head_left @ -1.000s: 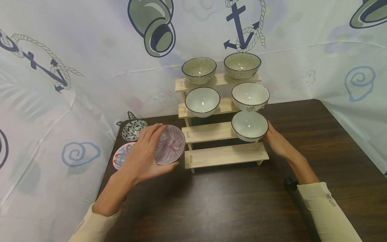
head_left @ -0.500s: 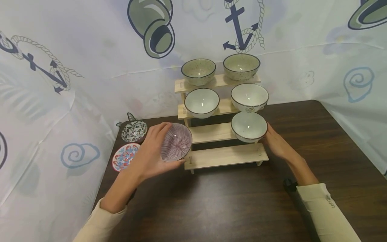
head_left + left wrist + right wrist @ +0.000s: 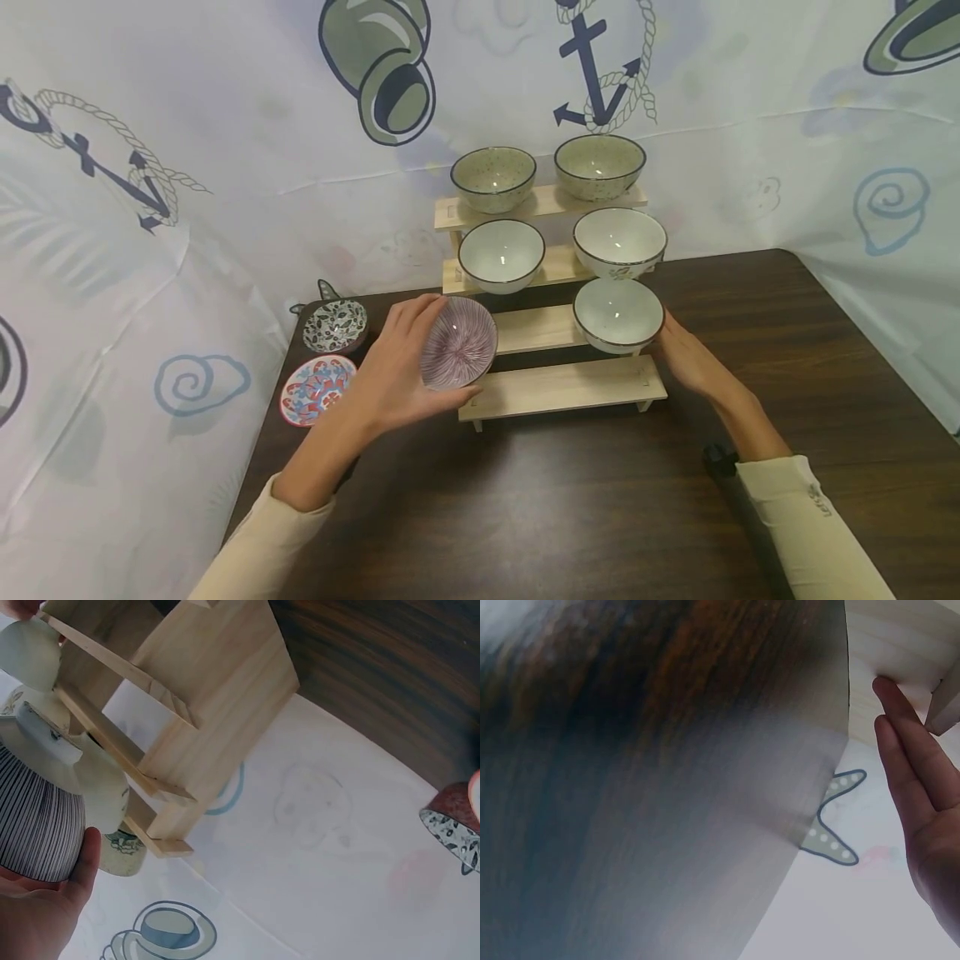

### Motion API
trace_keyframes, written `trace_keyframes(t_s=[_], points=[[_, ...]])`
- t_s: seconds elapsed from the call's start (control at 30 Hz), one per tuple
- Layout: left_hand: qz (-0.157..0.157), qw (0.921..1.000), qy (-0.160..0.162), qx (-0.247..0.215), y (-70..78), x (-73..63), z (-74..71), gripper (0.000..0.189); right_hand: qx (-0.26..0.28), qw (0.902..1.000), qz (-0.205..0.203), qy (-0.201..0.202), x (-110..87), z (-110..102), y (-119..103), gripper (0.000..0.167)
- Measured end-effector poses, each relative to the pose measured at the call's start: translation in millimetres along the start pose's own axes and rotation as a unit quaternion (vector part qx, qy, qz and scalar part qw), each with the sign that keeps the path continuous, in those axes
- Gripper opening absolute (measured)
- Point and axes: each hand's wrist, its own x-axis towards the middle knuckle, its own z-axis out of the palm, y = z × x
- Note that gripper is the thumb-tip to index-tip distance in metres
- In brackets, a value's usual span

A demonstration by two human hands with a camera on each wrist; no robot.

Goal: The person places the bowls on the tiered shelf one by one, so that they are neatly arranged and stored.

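My left hand holds a small purple-striped bowl by its rim, fingers above and thumb below. Its inside is tilted toward me, in front of the left end of the lower tiers of a wooden stepped stand. In the left wrist view the thumb lies along the striped outside of the bowl. At the stand's right side is my right hand, partly hidden by a white bowl on the second-lowest tier. The right wrist view shows straight fingers against the stand's wooden side panel.
Two white bowls stand on the tier above, and two speckled green bowls on the top tier. To the left on the dark table are a leaf-patterned bowl and a red-and-blue patterned bowl. A printed cloth hangs behind.
My left hand has moved right and slightly up with the purple-striped bowl, from beside the stand to in front of its left end. The right hand has stayed in place.
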Motion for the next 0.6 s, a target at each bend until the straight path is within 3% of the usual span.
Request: trace_keyframes(t_s=[0.6], points=[[0.006, 0.9998, -0.011, -0.015, 11.0, 16.5, 17.9, 0.102, -0.007, 1.0000, -0.001, -0.002, 0.3, -2, 2, 0.064]])
